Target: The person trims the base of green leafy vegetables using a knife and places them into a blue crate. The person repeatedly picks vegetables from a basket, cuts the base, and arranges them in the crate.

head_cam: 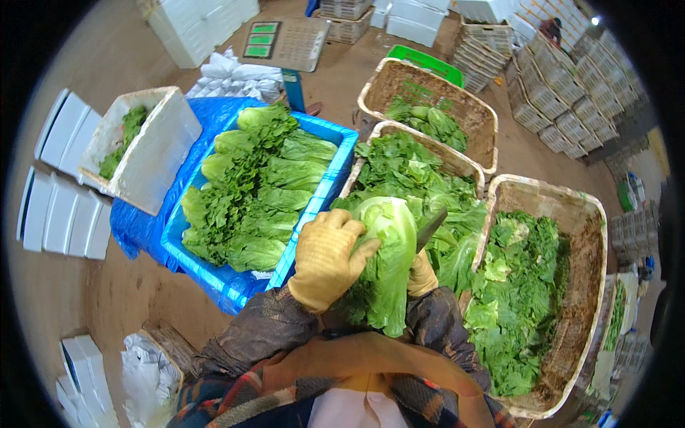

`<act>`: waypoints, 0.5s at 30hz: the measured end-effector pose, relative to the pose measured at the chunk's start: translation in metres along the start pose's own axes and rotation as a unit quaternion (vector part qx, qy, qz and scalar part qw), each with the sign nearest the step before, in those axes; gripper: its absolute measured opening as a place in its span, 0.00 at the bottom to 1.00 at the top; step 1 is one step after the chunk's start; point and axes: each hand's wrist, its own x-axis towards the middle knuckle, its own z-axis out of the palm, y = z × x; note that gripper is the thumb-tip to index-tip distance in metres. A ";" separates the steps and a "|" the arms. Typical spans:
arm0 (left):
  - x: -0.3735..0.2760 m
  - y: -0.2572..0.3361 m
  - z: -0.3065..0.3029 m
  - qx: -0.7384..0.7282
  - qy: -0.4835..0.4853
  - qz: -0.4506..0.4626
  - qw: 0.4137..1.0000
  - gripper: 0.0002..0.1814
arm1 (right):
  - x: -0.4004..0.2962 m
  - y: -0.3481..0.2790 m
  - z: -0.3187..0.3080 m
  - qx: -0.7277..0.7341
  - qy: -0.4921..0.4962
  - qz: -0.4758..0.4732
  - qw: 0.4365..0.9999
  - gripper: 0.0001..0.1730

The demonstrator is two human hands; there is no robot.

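Observation:
A head of leafy lettuce [389,241] is held in front of my body, its pale base pointing away from me and its leaves hanging towards me. My left hand [327,257], in a yellow work glove, grips its left side with the thumb across the leaves. On the other side my gloved right hand [422,275] is partly hidden behind the lettuce. A knife [431,230] sticks up from that hand, its dark blade beside the lettuce's base; the handle is out of sight. Below lies a crate of loose lettuce leaves [412,166].
Lettuce heads [246,187] fill a blue-lined box [316,214] at left, beside an upright foam box [155,155]. Crates with leaves stand at right [588,299] and behind [487,123]. A scale display [286,43] rises at the back. A person [550,29] is far right.

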 end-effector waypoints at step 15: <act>0.182 0.027 0.011 -0.437 -0.377 -0.176 0.798 0.11 | -0.076 0.000 -0.084 0.004 -0.017 -0.029 0.999 0.69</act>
